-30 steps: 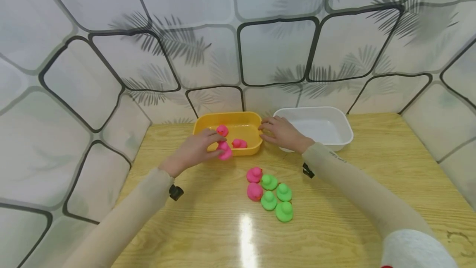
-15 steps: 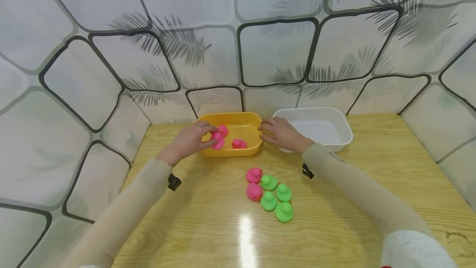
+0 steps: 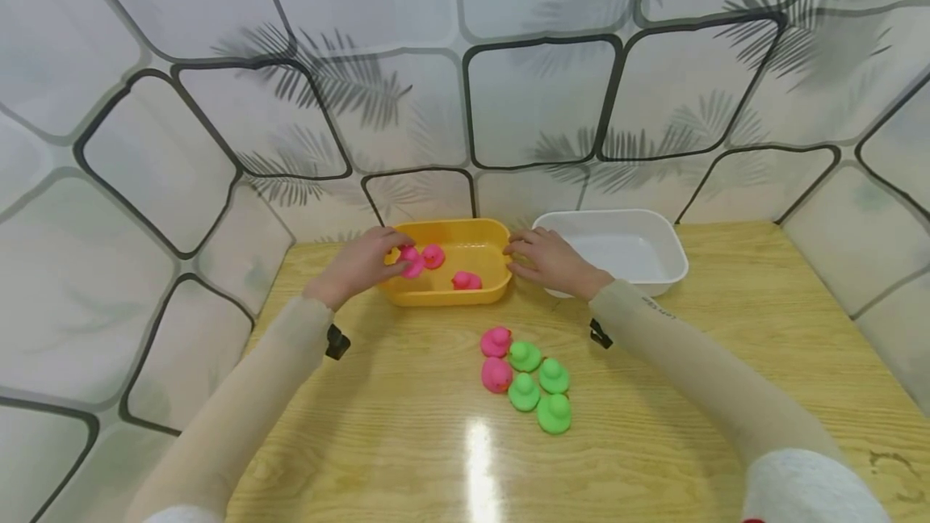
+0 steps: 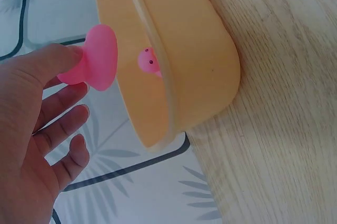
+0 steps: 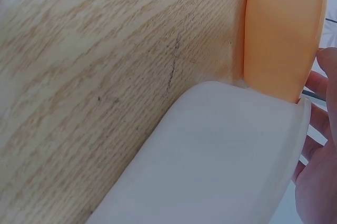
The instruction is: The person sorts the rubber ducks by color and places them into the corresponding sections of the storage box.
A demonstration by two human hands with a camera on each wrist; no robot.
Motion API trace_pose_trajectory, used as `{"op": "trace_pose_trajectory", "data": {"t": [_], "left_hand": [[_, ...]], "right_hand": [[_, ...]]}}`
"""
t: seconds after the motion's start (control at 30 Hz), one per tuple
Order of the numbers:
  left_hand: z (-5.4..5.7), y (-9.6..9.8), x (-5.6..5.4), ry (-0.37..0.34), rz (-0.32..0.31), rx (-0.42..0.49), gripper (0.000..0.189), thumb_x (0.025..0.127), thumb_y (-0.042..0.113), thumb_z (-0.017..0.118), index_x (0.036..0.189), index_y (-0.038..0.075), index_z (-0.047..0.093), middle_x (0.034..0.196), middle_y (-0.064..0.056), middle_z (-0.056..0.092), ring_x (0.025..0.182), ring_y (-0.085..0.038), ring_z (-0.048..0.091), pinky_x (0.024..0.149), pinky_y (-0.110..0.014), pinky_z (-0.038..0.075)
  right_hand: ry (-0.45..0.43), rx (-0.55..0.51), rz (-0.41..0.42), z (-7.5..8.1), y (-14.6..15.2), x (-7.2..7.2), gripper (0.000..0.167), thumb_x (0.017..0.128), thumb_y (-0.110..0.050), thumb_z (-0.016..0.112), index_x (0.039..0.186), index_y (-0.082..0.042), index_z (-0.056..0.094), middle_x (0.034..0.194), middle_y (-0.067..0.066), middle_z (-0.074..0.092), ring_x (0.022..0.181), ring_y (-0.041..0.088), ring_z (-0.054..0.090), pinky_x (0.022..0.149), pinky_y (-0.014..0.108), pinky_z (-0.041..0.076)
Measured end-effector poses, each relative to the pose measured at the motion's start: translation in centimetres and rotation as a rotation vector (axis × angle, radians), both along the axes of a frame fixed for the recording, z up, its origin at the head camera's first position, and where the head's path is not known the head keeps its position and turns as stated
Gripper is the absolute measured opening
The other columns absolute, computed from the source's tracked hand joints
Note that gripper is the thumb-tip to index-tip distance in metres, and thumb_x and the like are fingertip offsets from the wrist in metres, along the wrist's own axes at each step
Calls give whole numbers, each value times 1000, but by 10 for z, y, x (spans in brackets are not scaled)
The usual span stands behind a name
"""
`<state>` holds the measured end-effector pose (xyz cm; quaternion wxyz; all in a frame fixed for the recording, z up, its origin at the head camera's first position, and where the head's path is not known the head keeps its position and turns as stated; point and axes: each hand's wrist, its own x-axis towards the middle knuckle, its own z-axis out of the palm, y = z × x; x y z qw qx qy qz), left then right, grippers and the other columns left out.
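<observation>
My left hand point(image 3: 363, 263) pinches a pink rubber duck point(image 3: 411, 261) between thumb and fingers over the left end of a yellow tray point(image 3: 446, 298). In the left wrist view, the pinched duck point(image 4: 102, 58) has its base toward the tray, and the other fingers are spread loosely. Two more pink ducks sit inside the tray, one duck point(image 3: 433, 256) beside the held one and another duck point(image 3: 467, 281) near the front wall. My right hand point(image 3: 552, 261) rests with relaxed fingers at the tray's right rim, its palm over the left end of a white tray point(image 3: 647, 285).
On the wooden table point(image 3: 407, 426), in front of the trays, two pink ducks point(image 3: 497, 375) sit beside several green ducks point(image 3: 555, 413). A patterned wall covering point(image 3: 541, 103) rises behind and at both sides.
My left hand has carried the pink duck leftward and slightly back, from the yellow tray's front rim to its left end. My right hand has stayed at the rim.
</observation>
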<state>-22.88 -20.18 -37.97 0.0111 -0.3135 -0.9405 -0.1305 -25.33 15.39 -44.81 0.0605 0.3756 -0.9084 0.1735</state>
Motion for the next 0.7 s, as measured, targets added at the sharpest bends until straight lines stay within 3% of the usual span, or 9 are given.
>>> {"op": "trace_pose_trajectory", "data": {"t": [0.3,0.7], "left_hand": [[-6,-6,-7,-34,31,3,30,95,16,78,120,1,71,114,-15,70,105,-34,63,95,-49,53],[-11,-9,-5,-23,54,-24,30,96,17,77,121,1,71,111,-14,71,101,-32,64,91,-49,54]], "right_hand": [[14,-5,7,2,0,1,31,102,-26,67,124,-4,71,133,19,64,118,38,59,100,57,46],[9,-9,13,2,0,1,32,102,-26,68,125,-5,71,134,20,64,117,38,60,101,57,46]]}}
